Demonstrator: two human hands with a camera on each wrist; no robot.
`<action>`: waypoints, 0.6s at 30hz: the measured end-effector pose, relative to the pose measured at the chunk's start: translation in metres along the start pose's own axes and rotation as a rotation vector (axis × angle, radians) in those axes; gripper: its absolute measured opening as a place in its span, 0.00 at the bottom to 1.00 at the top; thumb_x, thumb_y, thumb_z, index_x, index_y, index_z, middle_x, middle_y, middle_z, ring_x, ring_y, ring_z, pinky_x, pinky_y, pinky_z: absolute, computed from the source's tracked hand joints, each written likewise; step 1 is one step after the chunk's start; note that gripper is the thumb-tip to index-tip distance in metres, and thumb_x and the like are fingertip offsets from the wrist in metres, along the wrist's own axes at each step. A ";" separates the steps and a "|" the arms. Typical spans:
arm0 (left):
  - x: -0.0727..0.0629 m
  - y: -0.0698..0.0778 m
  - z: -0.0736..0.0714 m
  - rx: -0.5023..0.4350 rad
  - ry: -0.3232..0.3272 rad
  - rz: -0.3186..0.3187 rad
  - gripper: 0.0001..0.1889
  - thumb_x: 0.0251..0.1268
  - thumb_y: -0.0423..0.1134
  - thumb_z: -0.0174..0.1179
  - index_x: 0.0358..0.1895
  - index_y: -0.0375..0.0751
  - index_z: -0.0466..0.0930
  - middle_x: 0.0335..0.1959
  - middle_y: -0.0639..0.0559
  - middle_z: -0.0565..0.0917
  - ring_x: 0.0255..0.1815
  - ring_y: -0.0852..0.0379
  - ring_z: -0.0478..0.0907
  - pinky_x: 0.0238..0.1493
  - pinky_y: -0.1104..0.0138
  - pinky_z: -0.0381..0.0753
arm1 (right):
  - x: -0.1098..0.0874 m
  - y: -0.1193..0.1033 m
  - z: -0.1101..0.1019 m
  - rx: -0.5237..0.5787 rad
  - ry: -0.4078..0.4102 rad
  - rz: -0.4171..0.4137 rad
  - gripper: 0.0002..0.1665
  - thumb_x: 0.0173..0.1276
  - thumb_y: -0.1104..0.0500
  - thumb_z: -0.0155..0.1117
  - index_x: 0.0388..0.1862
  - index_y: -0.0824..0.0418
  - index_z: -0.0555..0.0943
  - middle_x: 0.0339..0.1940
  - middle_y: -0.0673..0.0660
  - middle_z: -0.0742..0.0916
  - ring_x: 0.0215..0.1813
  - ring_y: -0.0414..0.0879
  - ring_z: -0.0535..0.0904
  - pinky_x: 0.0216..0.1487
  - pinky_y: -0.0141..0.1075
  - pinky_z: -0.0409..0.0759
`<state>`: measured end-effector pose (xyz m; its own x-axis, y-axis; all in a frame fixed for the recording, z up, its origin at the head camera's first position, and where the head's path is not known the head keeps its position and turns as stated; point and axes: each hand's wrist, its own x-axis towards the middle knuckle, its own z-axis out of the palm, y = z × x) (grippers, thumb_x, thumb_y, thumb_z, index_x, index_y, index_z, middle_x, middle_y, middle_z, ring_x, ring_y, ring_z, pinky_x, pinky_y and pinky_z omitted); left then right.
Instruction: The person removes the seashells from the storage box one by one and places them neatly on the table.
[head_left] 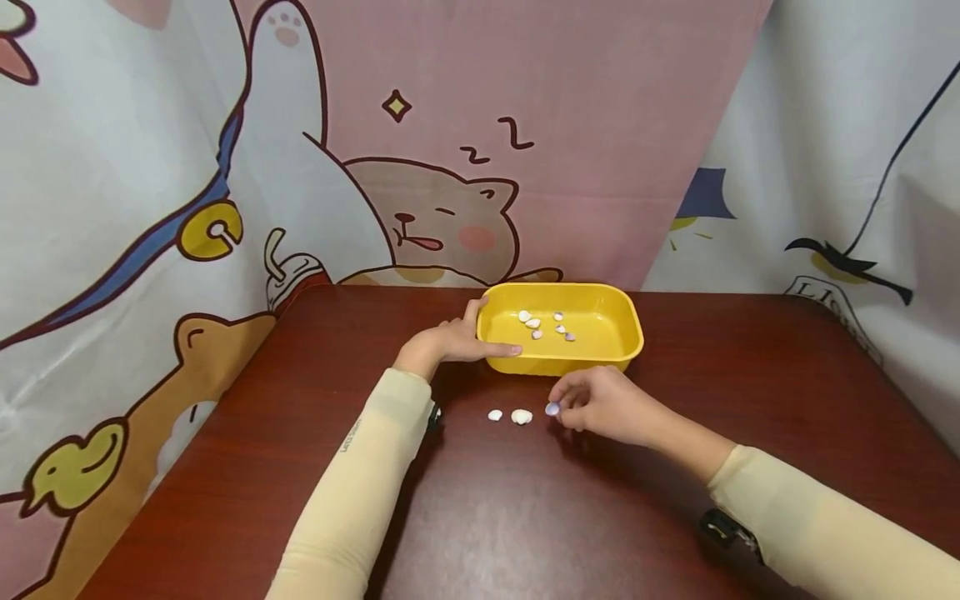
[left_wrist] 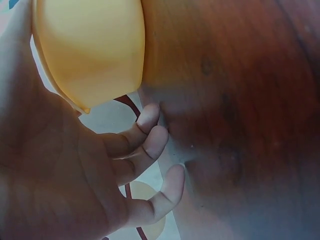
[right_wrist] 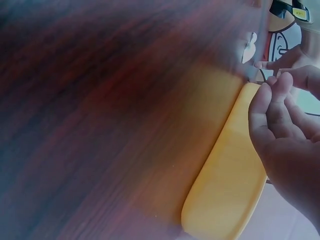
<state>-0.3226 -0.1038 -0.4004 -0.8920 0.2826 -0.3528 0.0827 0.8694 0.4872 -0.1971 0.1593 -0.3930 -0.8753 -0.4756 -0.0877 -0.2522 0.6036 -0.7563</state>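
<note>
Yellow walls rise around the tray [head_left: 600,328], which sits on the dark red-brown desk [head_left: 480,508] toward its far edge; take 12 o'clock as straight away from the person. The left hand [head_left: 452,340] grasps the tray at its 8 to 9 o'clock corner, thumb laid over the near rim. In the left wrist view, three bent fingers reach down beside the tray; whether they touch the desk is unclear.

From the tray's middle, the right hand [head_left: 603,404] is at 5 o'clock, pinching a purple shell [head_left: 552,409] between thumb and fingers. That shell is at 6 o'clock, outside the tray and near its wall; whether it touches the desk I cannot tell. At 9 o'clock from it lie the white shells [head_left: 521,417] on the desk, a larger patch nearer and a small one farther along.

Inside the tray, small shells [head_left: 533,323] form two loose bunches, one toward 9 o'clock, the other near the middle. At 12 o'clock beyond the desk hangs a pink and white cloth [head_left: 600,125] with a sleeping cartoon animal.
</note>
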 end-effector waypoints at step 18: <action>-0.016 0.002 -0.004 -0.090 -0.016 0.058 0.70 0.49 0.83 0.67 0.87 0.57 0.35 0.80 0.37 0.67 0.76 0.38 0.71 0.79 0.44 0.68 | -0.002 0.001 -0.007 0.208 -0.001 0.042 0.07 0.67 0.64 0.74 0.38 0.66 0.85 0.33 0.63 0.91 0.31 0.49 0.86 0.39 0.43 0.90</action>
<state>-0.3099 -0.1080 -0.3902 -0.8794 0.3390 -0.3342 0.0933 0.8113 0.5772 -0.1987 0.1649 -0.3888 -0.8827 -0.4537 -0.1226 -0.1246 0.4775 -0.8698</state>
